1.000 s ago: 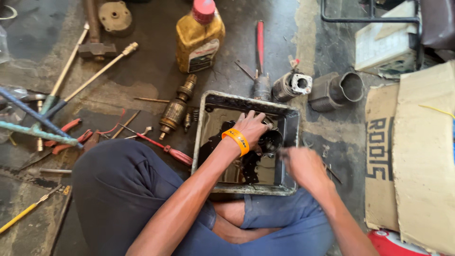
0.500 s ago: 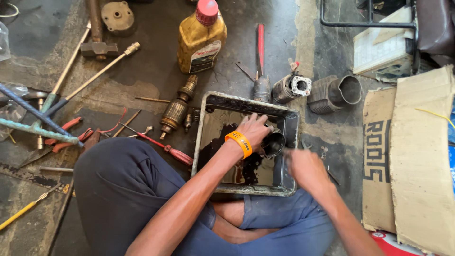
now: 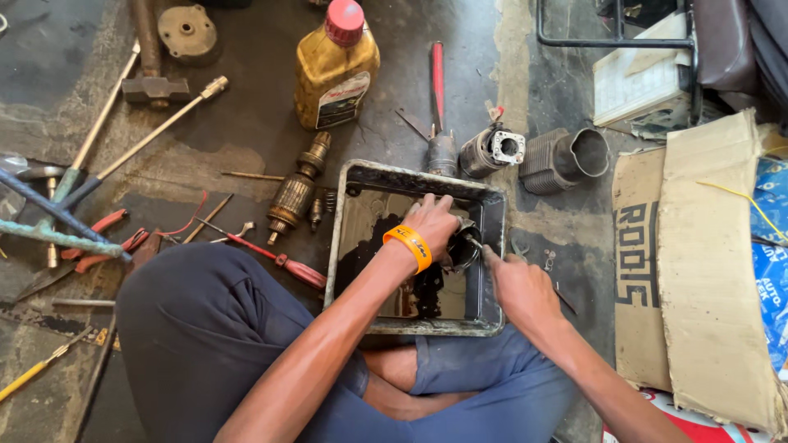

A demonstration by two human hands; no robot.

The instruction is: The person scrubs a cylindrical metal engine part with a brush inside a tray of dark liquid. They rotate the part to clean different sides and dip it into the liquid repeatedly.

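Observation:
A grimy rectangular metal pan (image 3: 355, 176) with dark oily liquid sits on the floor between my knees. My left hand (image 3: 432, 221), with an orange wristband, grips a dark round metal part (image 3: 462, 250) inside the pan's right side. My right hand (image 3: 517, 287) rests at the pan's right rim and holds a thin metal tool whose tip touches that part. Most of the part is hidden under my left hand.
A yellow oil bottle with a red cap (image 3: 335, 70) stands beyond the pan. A motor armature (image 3: 297, 190), a red screwdriver (image 3: 275, 258), a finned cylinder (image 3: 565, 158), a small engine piece (image 3: 492, 150), a hammer (image 3: 148, 78) and long tools lie around. Cardboard (image 3: 706, 254) lies to the right.
My right hand has shifted slightly toward the pan, bringing the thin tool onto the part. My left hand stays on the part.

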